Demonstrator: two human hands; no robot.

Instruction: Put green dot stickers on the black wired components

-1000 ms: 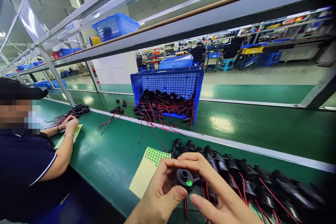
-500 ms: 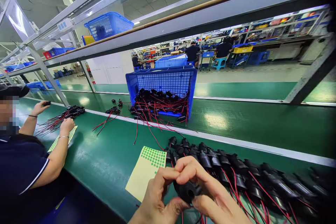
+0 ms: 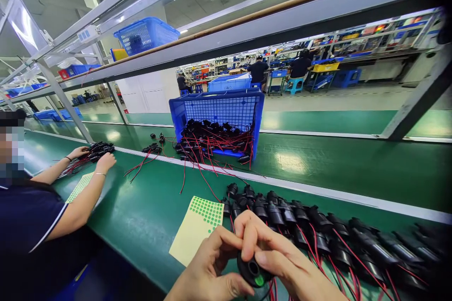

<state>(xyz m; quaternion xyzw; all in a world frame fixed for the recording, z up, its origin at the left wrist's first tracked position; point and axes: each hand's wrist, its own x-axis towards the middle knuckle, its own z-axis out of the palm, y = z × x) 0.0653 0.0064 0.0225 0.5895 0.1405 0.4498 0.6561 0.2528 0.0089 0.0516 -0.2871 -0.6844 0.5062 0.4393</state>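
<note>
Between my two hands is a small black pump-like part [image 3: 246, 270] with a round hole in its end face, which points up toward me. A green dot sticker [image 3: 259, 281] shows at the lower edge of that face. My left hand [image 3: 215, 263] grips the part from the left with thumb and forefinger. My right hand [image 3: 278, 258] holds it from the right, thumb on the rim and fingers bent over the top. Just beyond my left hand lies a pale yellow sheet [image 3: 185, 244] with rows of green dots. Similar black parts [image 3: 296, 216] with red wires lie in rows to the right.
A blue crate [image 3: 260, 122] on its side holds a heap of black parts with red wires, some spilling out. At left, a co-worker's arms [image 3: 79, 197] reach over another dotted sheet [image 3: 80, 188] toward a pile of parts [image 3: 100, 150]. A shelf rail [image 3: 219, 47] crosses above.
The part has turned in my hands, so its end face and green dot now show. The co-worker's hands have moved to the pile, the left one coming down from a raised position.
</note>
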